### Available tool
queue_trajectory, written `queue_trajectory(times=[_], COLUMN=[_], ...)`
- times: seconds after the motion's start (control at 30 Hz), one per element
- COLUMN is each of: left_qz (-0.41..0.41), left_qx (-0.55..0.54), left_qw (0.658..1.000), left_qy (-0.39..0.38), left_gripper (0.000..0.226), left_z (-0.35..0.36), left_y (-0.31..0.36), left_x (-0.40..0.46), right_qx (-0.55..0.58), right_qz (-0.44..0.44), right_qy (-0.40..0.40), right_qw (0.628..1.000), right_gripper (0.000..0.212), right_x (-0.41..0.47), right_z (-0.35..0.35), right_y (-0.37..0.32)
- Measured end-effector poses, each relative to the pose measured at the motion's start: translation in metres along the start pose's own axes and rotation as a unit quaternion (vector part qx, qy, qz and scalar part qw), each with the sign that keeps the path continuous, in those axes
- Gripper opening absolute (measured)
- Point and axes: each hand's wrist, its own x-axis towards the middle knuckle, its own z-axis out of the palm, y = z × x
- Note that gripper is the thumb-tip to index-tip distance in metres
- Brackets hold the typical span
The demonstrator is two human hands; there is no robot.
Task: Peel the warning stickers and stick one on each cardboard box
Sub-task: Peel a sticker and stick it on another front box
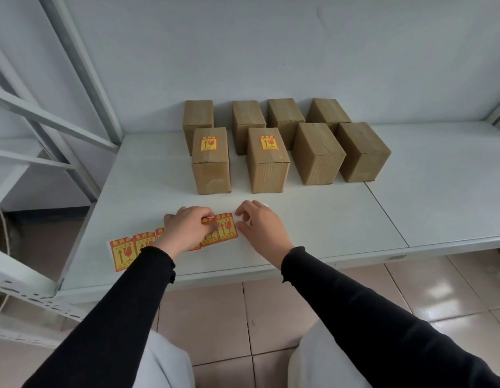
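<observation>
A strip of red and yellow warning stickers (123, 252) lies along the front of the white shelf (341, 219). My left hand (187, 229) rests on the strip's middle, its fingertips pinching a sticker's top edge. My right hand (260, 226) pinches the white backing at the strip's right end, beside the last sticker (227, 227). Several brown cardboard boxes stand in two rows behind. The front left box (211, 161) and the box to its right (267, 161) each carry a sticker on top. The other boxes, such as the one at front right (363, 151), have bare tops.
A grey metal rack frame (75, 88) rises at the left, with a perforated beam at lower left. The shelf's front edge runs just under my wrists. Tiled floor lies below. A grey wall backs the shelf.
</observation>
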Motion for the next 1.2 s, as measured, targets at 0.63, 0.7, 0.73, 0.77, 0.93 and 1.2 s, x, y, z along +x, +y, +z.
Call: queue_trajectory(times=[0.63, 0.7, 0.73, 0.77, 0.93, 1.2], left_qz=[0.088, 0.081, 0.074, 0.065, 0.023, 0.059], left_qx=[-0.267, -0.265, -0.260, -0.256, -0.188, -0.254], left_qw=[0.960, 0.961, 0.963, 0.964, 0.981, 0.960], left_qy=[0.000, 0.008, 0.016, 0.023, 0.030, 0.100], left_gripper=[0.013, 0.015, 0.014, 0.013, 0.007, 0.011], left_z=[-0.028, -0.028, -0.027, -0.027, -0.018, -0.027], left_y=[0.022, 0.020, 0.019, 0.017, 0.001, 0.037], left_x=[-0.020, -0.019, -0.018, -0.017, -0.007, -0.016], right_qx=[-0.004, 0.004, 0.014, 0.030, 0.133, 0.122], right_qz=[-0.054, -0.058, -0.059, -0.058, -0.006, -0.005], right_qy=[0.143, 0.140, 0.136, 0.135, 0.134, 0.152], right_qw=[0.988, 0.989, 0.989, 0.989, 0.982, 0.981], right_gripper=[0.013, 0.014, 0.014, 0.014, 0.012, 0.009], right_x=[-0.002, -0.001, -0.001, -0.001, 0.000, 0.012], right_z=[-0.031, -0.030, -0.030, -0.030, -0.037, -0.078], right_y=[-0.009, -0.009, -0.008, -0.007, -0.002, 0.012])
